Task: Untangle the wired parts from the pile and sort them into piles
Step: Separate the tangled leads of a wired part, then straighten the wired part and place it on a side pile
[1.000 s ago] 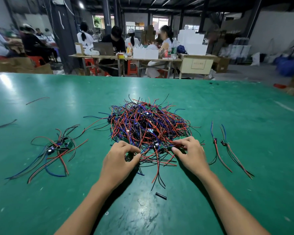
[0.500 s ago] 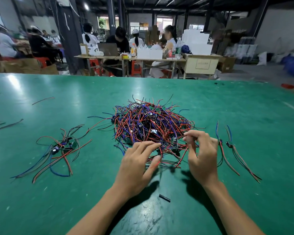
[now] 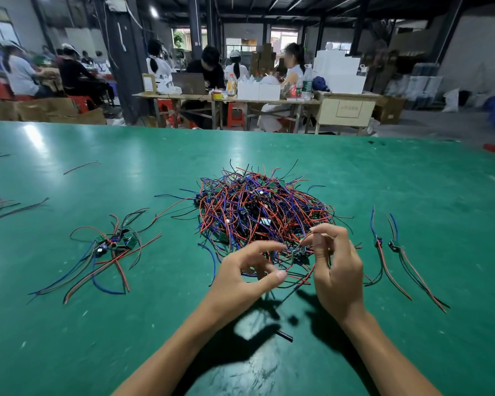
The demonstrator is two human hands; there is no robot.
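Head view: both hands are raised just above the near edge of the central tangled heap of red, blue and black wired parts (image 3: pixel 265 212) on the green table (image 3: pixel 412 195). The right hand (image 3: pixel 336 270) pinches thin wires between thumb and forefinger so that a small dark wired module (image 3: pixel 297 254) hangs clear of the heap, while the left hand (image 3: pixel 245 277) is half open, fingers curved and seemingly holding nothing, probably ready to free trailing leads. Sorted parts lie apart, evidently so they cannot re-tangle: a loose cluster of small green boards with long leads (image 3: pixel 112 247) to the left, and two straightened wired pieces (image 3: pixel 395 258) to the right.
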